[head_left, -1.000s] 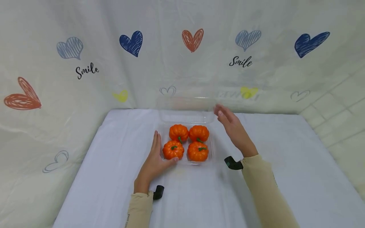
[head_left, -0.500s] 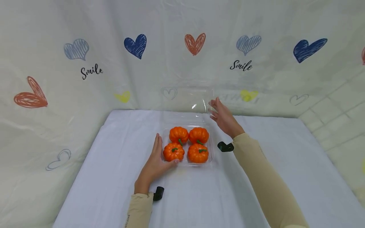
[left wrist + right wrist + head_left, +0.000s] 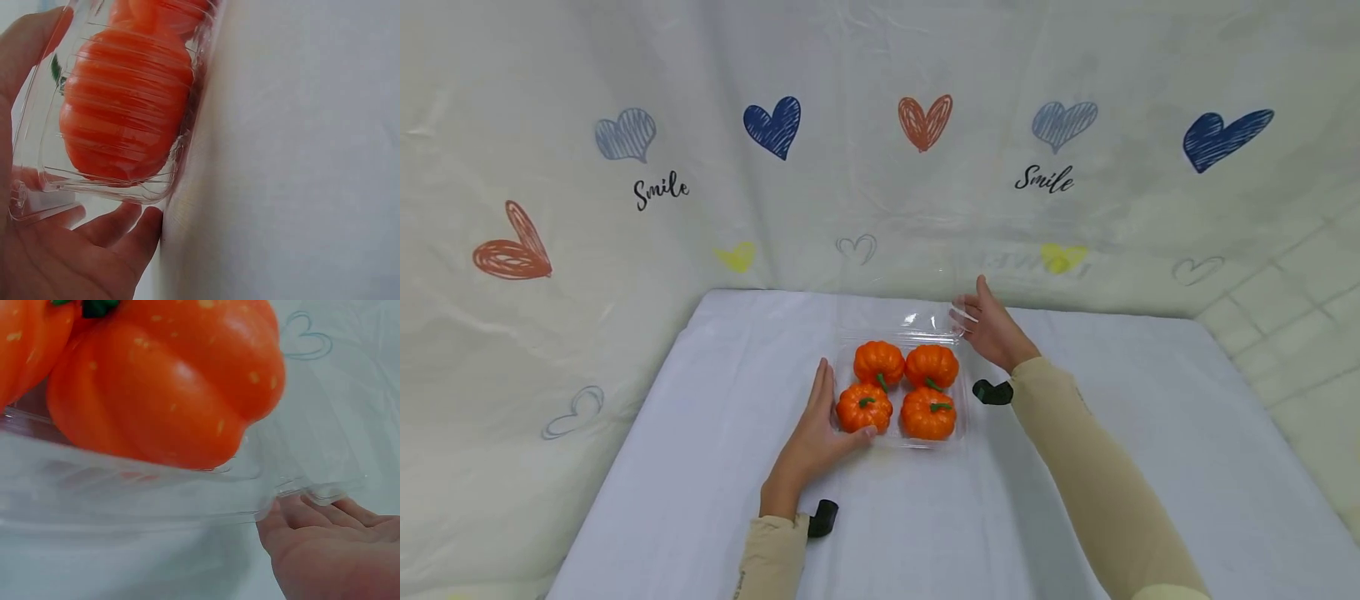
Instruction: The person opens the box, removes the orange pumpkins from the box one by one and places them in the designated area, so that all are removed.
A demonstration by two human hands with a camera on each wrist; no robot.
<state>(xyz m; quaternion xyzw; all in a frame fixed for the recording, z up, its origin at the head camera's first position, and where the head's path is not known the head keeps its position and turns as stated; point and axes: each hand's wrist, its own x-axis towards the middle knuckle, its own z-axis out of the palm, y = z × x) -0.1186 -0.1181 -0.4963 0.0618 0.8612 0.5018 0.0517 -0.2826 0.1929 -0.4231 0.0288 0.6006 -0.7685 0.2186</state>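
Observation:
A clear plastic clamshell container (image 3: 925,443) sits on the table with several small orange pumpkins (image 3: 928,414) in its base. Its see-through lid (image 3: 887,315) stands raised at the back; its upper edge is hard to make out. My left hand (image 3: 815,435) holds the base at its front-left corner, thumb along the front and fingers on the left side. In the left wrist view, a pumpkin (image 3: 128,106) shows through the ribbed wall. My right hand (image 3: 992,327) touches the lid's right edge, fingers behind the plastic and thumb pointing up. In the right wrist view, its fingers (image 3: 312,515) lie beneath the lid's rim.
A white cloth covers the table (image 3: 715,400). Behind it hangs a pale curtain (image 3: 850,67) printed with hearts and "Smile". Black wrist cameras (image 3: 823,518) sit at both wrists, below beige sleeves (image 3: 1075,442).
My right hand has come in from the right to the lid's edge and stays there. The lid's tilt has changed. My left hand keeps its hold on the base; the head view has shifted slightly.

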